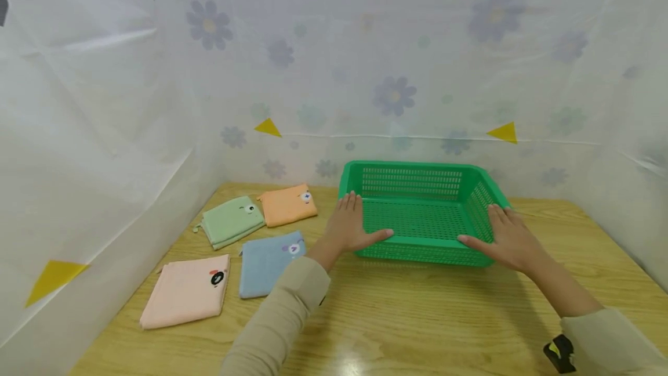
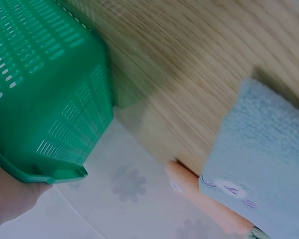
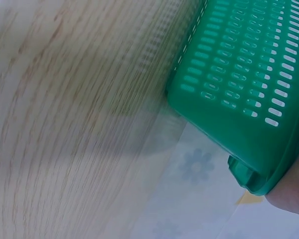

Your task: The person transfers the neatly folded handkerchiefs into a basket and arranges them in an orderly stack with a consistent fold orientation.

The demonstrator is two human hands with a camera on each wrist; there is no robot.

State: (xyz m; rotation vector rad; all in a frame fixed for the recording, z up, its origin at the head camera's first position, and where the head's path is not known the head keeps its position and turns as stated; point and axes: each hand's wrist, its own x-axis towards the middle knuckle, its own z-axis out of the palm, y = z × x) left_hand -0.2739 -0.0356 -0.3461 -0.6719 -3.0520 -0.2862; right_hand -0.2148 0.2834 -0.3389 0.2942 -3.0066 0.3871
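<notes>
A green plastic basket (image 1: pixel 425 241) with slotted walls stands on the wooden table, nothing inside it. My left hand (image 1: pixel 348 226) rests on its near left corner, fingers straight along the side rim and thumb on the front rim. At the near right corner, my right hand (image 1: pixel 514 242) lies the same way, its thumb pointing inward. Both wrist views show the basket's outer wall (image 2: pixel 74 119) from below the rim, with only a bit of each hand at the edge.
Left of the basket lie folded hand towels with small embroidered faces: pink (image 1: pixel 188 292), blue (image 1: pixel 263 263), green (image 1: pixel 229 224) and orange (image 1: pixel 287 206). The blue one is nearest my left forearm. A white flowered sheet (image 1: pixel 334 62) hangs behind the wooden table (image 1: pixel 407 318) and along its sides.
</notes>
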